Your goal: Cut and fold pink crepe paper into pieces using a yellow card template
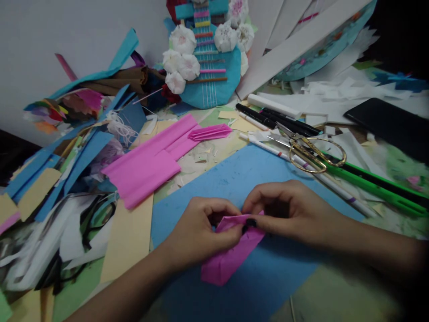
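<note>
The small folded bright-pink paper piece (231, 259) is gripped at its upper edge by both hands, the left hand (209, 226) and the right hand (288, 210) pinching it between thumb and fingers with their tips close together; its lower end slants down towards the person. It looks thin, light and rather soft, likely to crease readily and tear if pulled hard, with little slip; the layered folded edge seems the firmest place to hold, in a light fingertip pinch. Beneath it lies a flat blue paper sheet (261, 290) on a pale-green, scrap-strewn counter (355, 286). Wide pink paper pieces (144, 174) lie to the left, gold-handled metal scissors (307, 147) and a long green plastic cutter (378, 185) to the right. Behind, a turquoise paper guitar with white flowers (217, 85) stands before a plain greyish wall (83, 18) in dim light.
</note>
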The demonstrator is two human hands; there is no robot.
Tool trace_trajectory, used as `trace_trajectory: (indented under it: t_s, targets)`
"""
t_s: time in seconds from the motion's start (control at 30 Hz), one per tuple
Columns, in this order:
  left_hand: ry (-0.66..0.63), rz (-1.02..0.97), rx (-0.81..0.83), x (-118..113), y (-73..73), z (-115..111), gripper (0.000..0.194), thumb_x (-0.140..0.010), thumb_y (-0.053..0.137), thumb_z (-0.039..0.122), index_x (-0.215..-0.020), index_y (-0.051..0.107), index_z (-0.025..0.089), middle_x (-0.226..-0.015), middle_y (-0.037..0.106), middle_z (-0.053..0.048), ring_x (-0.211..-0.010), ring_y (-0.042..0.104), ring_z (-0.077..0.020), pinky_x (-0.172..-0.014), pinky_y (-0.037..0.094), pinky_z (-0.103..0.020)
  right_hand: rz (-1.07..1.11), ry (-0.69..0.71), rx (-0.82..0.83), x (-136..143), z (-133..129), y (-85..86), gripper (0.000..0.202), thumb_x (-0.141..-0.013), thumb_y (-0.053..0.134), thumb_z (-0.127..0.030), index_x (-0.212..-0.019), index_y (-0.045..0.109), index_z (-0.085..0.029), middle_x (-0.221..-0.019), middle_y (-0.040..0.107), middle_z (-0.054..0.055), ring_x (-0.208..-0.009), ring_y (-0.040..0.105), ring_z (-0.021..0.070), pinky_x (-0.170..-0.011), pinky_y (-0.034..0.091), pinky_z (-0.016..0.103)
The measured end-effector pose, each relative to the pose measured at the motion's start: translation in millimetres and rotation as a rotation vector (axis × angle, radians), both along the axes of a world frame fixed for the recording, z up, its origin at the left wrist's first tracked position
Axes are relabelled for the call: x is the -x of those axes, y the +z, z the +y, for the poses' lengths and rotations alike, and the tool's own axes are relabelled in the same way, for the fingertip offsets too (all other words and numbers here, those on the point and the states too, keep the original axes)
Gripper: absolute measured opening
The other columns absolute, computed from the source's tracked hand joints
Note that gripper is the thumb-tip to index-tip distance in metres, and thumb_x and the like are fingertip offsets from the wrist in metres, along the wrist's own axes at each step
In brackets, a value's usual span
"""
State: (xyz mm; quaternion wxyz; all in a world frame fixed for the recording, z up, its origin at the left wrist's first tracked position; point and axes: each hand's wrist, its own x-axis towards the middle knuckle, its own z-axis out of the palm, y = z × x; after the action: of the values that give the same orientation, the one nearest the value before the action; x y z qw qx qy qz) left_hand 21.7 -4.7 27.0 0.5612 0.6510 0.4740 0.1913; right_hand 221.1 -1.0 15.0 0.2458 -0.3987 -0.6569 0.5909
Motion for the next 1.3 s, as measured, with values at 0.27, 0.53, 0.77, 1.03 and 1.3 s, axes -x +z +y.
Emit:
trace_trajectory:
  t_s: [0.27, 0.53, 0.77, 1.03, 1.3]
  targets:
    - [-0.024, 0.029, 0.077, 3.8, 2.4, 3.7, 0.012, -0.07, 0.062, 0.017, -0.075, 0.072, 0.013, -0.062, 0.057, 0.002, -0.057, 0.045, -0.0068, -0.052, 0.034, -0.019, -0.006, 0.003, -0.082, -1.7, 0.3, 3.1, 0.019, -0.085, 0.061, -0.03, -0.077, 0.064, -0.014, -0.064, 0.059, -0.001, -0.057, 0.05, 0.0061, -0.052, 0.038, 0.017]
    - [-0.02, 0.036, 0.064, 5.0, 3.0, 3.8, 0.009, -0.072, 0.061, 0.018, -0.074, 0.068, 0.012, -0.058, 0.052, 0.004, -0.053, 0.042, -0.0053, -0.048, 0.032, -0.016, 0.092, 0.026, 0.15, -2.1, 1.1, 5.9, 0.016, -0.087, 0.057, -0.027, -0.082, 0.062, -0.013, -0.063, 0.06, 0.001, -0.057, 0.056, 0.007, -0.053, 0.044, 0.016]
    - [-0.033, 0.056, 0.08, 5.6, 1.9, 2.3, 0.012, -0.071, 0.059, 0.016, -0.075, 0.071, 0.013, -0.057, 0.049, 0.005, -0.052, 0.039, -0.0053, -0.046, 0.029, -0.017, 0.027, 0.028, 0.088, -0.1, 0.1, 5.1, 0.014, -0.085, 0.056, -0.025, -0.086, 0.063, -0.013, -0.064, 0.059, 0.0, -0.056, 0.052, 0.0066, -0.051, 0.038, 0.017]
    - [-0.011, -0.086, 0.096, 6.5, 1.2, 5.1, 0.015, -0.076, 0.066, 0.027, -0.08, 0.071, 0.014, -0.067, 0.061, 0.001, -0.057, 0.047, -0.0059, -0.051, 0.034, -0.016, 0.089, 0.015, 0.09, -0.9, -1.4, 3.8, 0.008, -0.083, 0.057, -0.021, -0.079, 0.056, -0.014, -0.063, 0.054, -0.002, -0.056, 0.046, 0.005, -0.05, 0.033, 0.015]
    - [0.103, -0.312, 0.285, 11.2, -1.3, 11.2, 0.025, -0.084, 0.062, 0.038, -0.083, 0.077, 0.018, -0.067, 0.068, -0.001, -0.056, 0.052, -0.0057, -0.052, 0.036, -0.015, 0.162, -0.072, 0.074, -2.3, 1.5, 4.8, 0.017, -0.082, 0.06, -0.027, -0.089, 0.067, -0.012, -0.06, 0.059, 0.001, -0.053, 0.051, 0.0067, -0.049, 0.04, 0.017]
